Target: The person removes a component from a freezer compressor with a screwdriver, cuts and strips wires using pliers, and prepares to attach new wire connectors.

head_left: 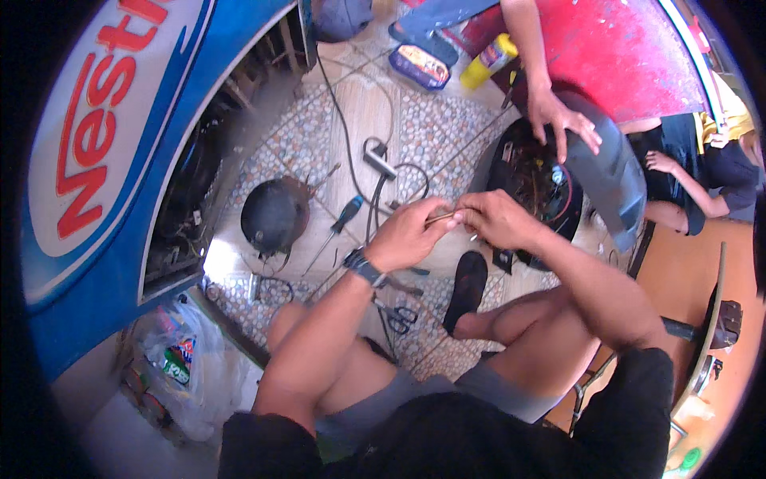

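Note:
My left hand (408,234), with a dark watch (365,267) on its wrist, pinches a thin copper-coloured piece (440,216), perhaps a tube or wire. Right beside it, my right hand (501,220) is closed at the other end of the same piece. Its exact kind is too small to make out. Beyond my right hand stands a black round container (576,209) with wires and small parts inside. A co-worker's spread hand (558,120) hovers over it. Below and left of my hands, a screwdriver (336,231) with a blue and black handle lies on the floor.
A black dome-shaped part (274,214) sits on the pebbled tile floor. Cables run past a power strip (381,162). Scissors (402,319) lie near my legs. A blue cabinet (88,311) with an open bay is at left. A yellow can (489,61) and another person (678,168) are farther off.

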The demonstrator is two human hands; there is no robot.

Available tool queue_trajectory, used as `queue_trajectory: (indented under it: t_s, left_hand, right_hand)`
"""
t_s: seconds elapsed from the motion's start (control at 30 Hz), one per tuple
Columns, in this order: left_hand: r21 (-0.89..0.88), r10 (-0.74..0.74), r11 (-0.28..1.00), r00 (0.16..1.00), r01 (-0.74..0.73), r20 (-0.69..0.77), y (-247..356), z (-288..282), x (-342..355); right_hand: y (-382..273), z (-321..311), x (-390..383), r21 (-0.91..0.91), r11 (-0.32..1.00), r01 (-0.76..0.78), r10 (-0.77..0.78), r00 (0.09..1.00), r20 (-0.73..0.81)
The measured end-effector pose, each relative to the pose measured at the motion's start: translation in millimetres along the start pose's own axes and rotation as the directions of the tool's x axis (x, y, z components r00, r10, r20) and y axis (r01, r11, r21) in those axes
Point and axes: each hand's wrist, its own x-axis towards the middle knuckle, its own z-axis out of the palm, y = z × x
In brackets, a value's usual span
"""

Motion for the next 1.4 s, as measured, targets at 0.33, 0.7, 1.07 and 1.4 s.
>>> queue_trajectory:
  t_s: [0.33, 0.7, 1.07, 1.4]
  left_hand:
    - [-0.135, -0.065, 0.99, 0.957, 0.028, -0.282, -27, -34, -31]
    - [-0.398, -0.159, 0.904, 0.987, 0.155, 0.024, -12, -40, -39]
    - [-0.654, 0.046, 0.756, 0.999, -0.029, 0.008, -35, -51, -37]
    - [-0.802, 0.0, 0.598, 1.0, 0.01, 0.013, -42, -45, -24]
  right_hand:
    - [35, -32, -2, -0.518, 0.854, 0.045, -0.143, 0.978, -0.151]
    - [-24, -5, 17, 0.075, 0.986, 0.151, -0.145, 0.987, -0.074]
    - [-19, 1, 27, 0.058, 0.985, 0.161, -0.159, 0.987, -0.037]
    - [192, 127, 64, -0.493, 0.868, -0.056, 0.158, 0.973, 0.168]
